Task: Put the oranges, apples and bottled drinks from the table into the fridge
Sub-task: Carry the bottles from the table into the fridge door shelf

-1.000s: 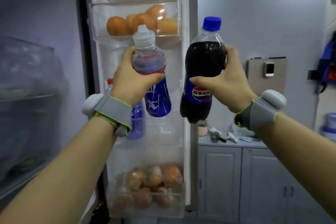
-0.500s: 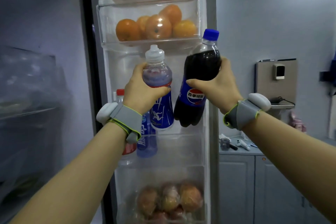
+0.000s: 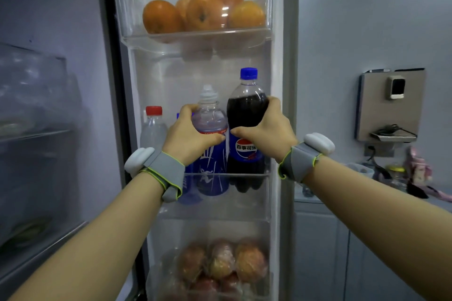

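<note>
Fridge door point(image 3: 285, 85) open, inner side facing the camera. Left hand point(image 3: 188, 137) grips the sports drink bottle point(image 3: 210, 121) around its clear upper body, thumb across the front just above the blue label. Right hand point(image 3: 266, 129) grips the cola bottle point(image 3: 247, 115) at the shoulder, thumb across the front and fingers wrapped around the right side. Both bottles are upright, side by side and touching or nearly so, lower parts behind the clear front wall of the middle door shelf point(image 3: 244, 175); cannot tell whether the bases rest on the shelf floor. On the same shelf, to the left: a red-capped bottle point(image 3: 154, 127), upright, and a blue bottle point(image 3: 189, 193) mostly hidden behind the left hand. Oranges point(image 3: 203, 14) are piled in the top door bin point(image 3: 195, 36). Apples point(image 3: 220, 264) fill the bottom door bin point(image 3: 166, 264), seen blurred through its wall. Each wrist carries a grey band with a white unit: left band point(image 3: 161, 168), right band point(image 3: 300, 161). Right of the door, a table point(image 3: 437, 204) over grey cabinets holds small clutter, too blurred to identify.
</note>
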A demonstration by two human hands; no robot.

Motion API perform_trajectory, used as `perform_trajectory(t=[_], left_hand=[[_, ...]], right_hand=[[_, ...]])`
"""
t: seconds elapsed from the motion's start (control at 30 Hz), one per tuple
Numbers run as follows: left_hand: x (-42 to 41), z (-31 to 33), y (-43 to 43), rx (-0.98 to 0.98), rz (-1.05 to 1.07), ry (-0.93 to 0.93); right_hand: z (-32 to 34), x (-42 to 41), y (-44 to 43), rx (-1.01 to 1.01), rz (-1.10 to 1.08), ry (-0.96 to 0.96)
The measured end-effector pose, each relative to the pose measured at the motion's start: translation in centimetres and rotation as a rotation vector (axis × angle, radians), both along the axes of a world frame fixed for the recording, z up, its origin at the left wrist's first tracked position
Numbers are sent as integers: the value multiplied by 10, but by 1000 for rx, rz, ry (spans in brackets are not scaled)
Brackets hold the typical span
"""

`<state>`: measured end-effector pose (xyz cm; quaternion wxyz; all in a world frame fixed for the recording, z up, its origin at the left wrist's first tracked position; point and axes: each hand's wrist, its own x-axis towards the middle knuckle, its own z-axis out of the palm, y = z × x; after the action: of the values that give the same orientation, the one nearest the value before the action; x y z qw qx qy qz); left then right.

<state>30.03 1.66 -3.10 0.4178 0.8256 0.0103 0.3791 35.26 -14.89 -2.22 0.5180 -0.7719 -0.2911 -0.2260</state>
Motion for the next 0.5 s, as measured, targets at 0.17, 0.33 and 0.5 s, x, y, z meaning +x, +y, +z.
perform_trajectory(t=[0.17, 0.33, 0.5], left_hand=[[6, -20, 0, -11, 76, 50], [3, -21, -3, 68, 152, 48], [-2, -20, -10, 216, 285, 76]], right_hand=[[-10, 10, 10, -92, -20, 55], [-22, 16, 14, -122, -30, 39], [-30, 16, 13, -159, -109, -58]])
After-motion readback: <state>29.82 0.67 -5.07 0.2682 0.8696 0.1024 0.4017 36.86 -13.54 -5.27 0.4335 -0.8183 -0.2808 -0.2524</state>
